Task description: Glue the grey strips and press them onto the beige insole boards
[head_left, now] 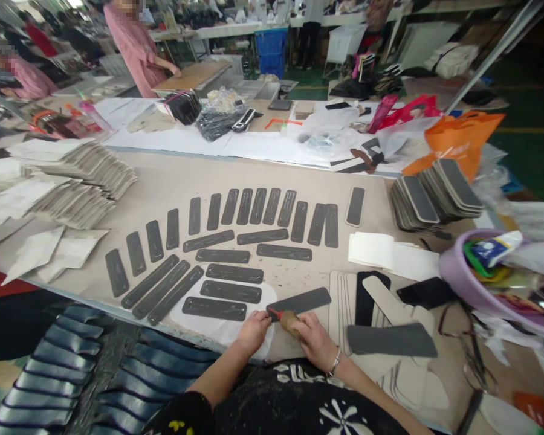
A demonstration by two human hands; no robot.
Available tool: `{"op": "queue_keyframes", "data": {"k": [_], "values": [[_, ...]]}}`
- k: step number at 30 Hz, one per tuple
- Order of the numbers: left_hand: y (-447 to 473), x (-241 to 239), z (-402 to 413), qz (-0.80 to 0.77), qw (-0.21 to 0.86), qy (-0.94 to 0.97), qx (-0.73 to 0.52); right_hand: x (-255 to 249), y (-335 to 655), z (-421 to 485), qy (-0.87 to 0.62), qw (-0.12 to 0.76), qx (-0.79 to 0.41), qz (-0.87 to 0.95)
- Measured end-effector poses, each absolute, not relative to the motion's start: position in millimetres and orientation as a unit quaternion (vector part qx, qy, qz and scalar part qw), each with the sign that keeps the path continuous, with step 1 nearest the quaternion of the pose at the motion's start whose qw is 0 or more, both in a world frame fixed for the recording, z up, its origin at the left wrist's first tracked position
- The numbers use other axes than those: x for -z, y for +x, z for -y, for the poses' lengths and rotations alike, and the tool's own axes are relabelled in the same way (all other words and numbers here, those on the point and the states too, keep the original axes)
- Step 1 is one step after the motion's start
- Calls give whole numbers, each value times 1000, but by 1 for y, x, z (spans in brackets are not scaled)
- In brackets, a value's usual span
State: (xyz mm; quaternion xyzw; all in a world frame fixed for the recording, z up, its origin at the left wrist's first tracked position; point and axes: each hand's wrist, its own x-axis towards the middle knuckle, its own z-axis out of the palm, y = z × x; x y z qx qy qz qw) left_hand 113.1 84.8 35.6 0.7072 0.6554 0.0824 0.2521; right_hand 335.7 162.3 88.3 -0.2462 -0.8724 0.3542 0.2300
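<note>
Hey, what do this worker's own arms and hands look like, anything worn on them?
Both forearms are bare, with no sleeves or gloves in view. The left hand wears nothing; the right hand has a thin silvery bracelet at the wrist.

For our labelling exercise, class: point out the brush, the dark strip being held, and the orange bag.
brush (289, 321): head view, on its wooden handle.
dark strip (304, 300): head view, middle of its flat top face.
orange bag (457, 139): head view, centre of its facing side.
</note>
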Motion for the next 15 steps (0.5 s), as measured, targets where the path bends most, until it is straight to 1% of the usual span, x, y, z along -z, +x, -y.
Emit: {"op": "queue_keyframes", "data": {"k": [7,15], "values": [[113,-35,-88,-652,245,713,-78,-90,346,-166,-261,231,-316,882],[113,-32,-88,-652,243,714,-79,-88,390,-182,-339,247,-264,869]]}}
